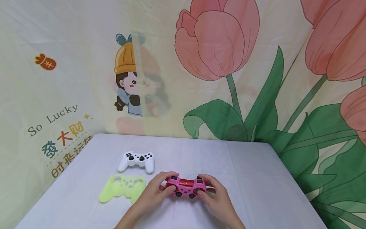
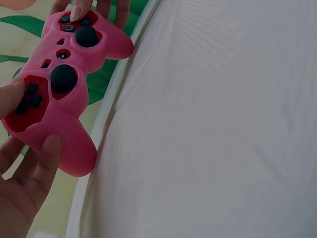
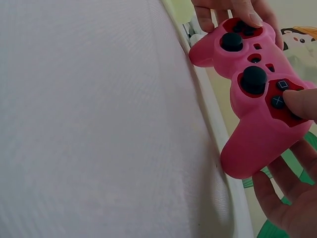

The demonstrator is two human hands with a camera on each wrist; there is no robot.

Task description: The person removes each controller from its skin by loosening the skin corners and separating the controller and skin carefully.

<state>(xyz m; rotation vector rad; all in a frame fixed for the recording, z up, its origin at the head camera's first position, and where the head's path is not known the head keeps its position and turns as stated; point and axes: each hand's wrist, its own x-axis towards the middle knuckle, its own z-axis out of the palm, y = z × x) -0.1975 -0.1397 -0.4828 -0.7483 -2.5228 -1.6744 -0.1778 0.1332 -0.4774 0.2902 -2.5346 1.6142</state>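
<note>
Both hands hold a red game controller in a pink silicone cover above the front middle of the table. My left hand grips its left end, thumb on top by the direction buttons and fingers beneath. On the other end, my right hand has its thumb on the face buttons, as the right wrist view shows. Through cutouts in the pink cover the red face, black sticks and buttons are visible. Left of the hands lies a flat yellow-green silicone cover, with a white game controller behind it.
A white cloth covers the table. Behind it hangs a curtain printed with tulips and a cartoon figure, reaching round to the left side. The yellow-green cover lies close to the left forearm.
</note>
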